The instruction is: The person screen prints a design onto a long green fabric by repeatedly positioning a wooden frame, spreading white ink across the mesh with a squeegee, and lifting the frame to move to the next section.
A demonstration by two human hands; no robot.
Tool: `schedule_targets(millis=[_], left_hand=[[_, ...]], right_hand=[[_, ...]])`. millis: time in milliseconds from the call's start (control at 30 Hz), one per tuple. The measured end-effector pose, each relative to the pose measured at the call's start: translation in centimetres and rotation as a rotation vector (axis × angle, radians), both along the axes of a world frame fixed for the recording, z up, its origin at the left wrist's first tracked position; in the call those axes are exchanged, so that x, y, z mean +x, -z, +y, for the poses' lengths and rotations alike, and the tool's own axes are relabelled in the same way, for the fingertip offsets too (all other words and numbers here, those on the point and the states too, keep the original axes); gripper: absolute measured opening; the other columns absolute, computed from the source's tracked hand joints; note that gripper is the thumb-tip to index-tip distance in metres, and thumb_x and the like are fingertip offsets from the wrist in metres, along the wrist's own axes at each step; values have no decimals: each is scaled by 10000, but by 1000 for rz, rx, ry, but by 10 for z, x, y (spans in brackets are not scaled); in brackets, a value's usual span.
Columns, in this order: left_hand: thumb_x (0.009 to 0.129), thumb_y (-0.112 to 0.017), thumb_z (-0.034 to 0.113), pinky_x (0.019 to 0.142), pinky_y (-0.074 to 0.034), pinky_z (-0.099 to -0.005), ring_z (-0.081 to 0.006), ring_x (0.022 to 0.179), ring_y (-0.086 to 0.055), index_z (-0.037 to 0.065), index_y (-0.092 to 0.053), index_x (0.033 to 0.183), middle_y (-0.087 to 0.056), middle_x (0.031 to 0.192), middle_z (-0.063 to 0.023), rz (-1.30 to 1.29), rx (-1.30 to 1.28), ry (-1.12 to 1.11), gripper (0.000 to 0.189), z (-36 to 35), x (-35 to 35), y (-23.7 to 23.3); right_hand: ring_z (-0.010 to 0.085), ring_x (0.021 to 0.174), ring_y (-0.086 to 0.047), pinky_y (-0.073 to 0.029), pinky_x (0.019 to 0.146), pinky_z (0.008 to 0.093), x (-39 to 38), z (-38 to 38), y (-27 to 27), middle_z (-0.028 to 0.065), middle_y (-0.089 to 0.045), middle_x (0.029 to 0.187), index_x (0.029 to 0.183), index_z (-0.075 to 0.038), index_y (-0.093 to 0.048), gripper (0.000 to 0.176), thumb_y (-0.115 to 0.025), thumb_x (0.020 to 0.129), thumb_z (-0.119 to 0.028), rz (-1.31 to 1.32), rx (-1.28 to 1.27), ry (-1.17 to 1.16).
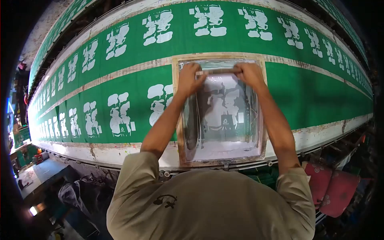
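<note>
My left hand (pixel 192 79) and my right hand (pixel 250 75) are closed around the two ends of a squeegee (pixel 219 72). It lies crosswise near the far end of a wood-framed printing screen (pixel 262 116). The screen's mesh carries a figure-shaped stencil with white ink over and around it. Beneath the frame runs green fabric (pixel 308 96) on a long table. White printed figures (pixel 120 114) stand in a row left of the screen. Plain green fabric stretches to its right.
A second row of white prints (pixel 210 20) runs along the far side of the table. A metal rail with small rollers (pixel 269 163) follows the near edge. Dark cloth (pixel 86 196) hangs at lower left, beside a bench (pixel 46 174). A red padded item (pixel 334 188) sits at lower right.
</note>
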State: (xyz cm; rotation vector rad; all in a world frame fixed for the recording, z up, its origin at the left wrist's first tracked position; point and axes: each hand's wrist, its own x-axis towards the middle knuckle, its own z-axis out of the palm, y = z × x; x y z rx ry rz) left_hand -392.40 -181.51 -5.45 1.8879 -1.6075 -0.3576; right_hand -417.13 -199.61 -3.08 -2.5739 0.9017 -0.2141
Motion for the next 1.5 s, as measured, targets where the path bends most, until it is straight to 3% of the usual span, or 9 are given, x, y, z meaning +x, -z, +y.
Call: schedule_targets(millis=[433,533,600,733,900,1133,1233,1367,1500], left_hand=[[855,-758,236,891,-434,-492,-381,1030,-625,38,-614,1240,-681,1138,-156,25,-15,-199,456,304,-223,27],[976,-648,250,837,-505,-470,-383,937,-659,19,-657,1170,-696,1019,-189,146,95,-68,301,287,-180,0],[1001,-627,303,764,-517,-429,-371,833,-662,4,-651,1094,-691,952,-188,258,196,-513,314,257,-152,0],[863,-749,253,836,-480,-538,-415,932,-621,-35,-628,1058,-626,977,-269,-399,323,-644,368,240,-101,41],[803,-690,161,847,-482,-528,-467,933,-557,-44,-554,981,-565,932,-288,163,183,-611,304,242,-100,30],[771,-709,69,818,-508,-450,-377,842,-637,-10,-495,1117,-615,915,-233,498,41,-775,415,230,-99,35],[781,-717,80,851,-515,-429,-343,863,-651,6,-467,1172,-628,940,-197,513,114,-744,470,220,-100,17],[783,-694,78,901,-517,-434,-362,937,-677,-2,-516,1174,-663,1019,-219,420,61,-732,437,186,-137,7],[792,-683,130,936,-512,-459,-425,997,-675,-14,-550,1172,-684,1094,-273,494,-104,-686,428,95,-231,35]], right_hand=[[323,966,-669,-516,824,486,-188,301,26,85,-690,990,992,-105,-734,358,-793,647,-30,7,-70,36],[295,942,-678,-521,797,467,-182,278,19,65,-698,959,936,-108,-760,226,-717,728,-31,-56,-86,-20],[296,915,-679,-519,751,468,-180,267,-5,45,-699,949,931,-125,-760,221,-687,743,-36,5,31,-119],[244,996,-670,-475,810,451,-212,309,9,5,-722,1000,976,-177,-762,288,-714,725,-45,-18,-62,-82],[219,1133,-635,-415,818,435,-180,237,54,-12,-679,1248,1184,-218,-719,506,-764,711,-46,27,-272,-16],[234,1145,-652,-394,1011,520,-43,73,29,0,-720,1134,1123,-204,-733,364,-713,786,-70,-69,-227,165],[393,979,-696,-495,989,512,-84,113,-12,150,-746,1015,1039,-128,-744,248,-758,792,-138,211,134,480],[268,886,-712,-541,827,394,-261,144,54,131,-761,984,1088,-20,-766,373,-740,737,-146,-432,699,805],[224,851,-680,-525,802,352,-369,55,61,103,-741,976,1082,36,-743,402,-732,708,-112,-401,719,968]])
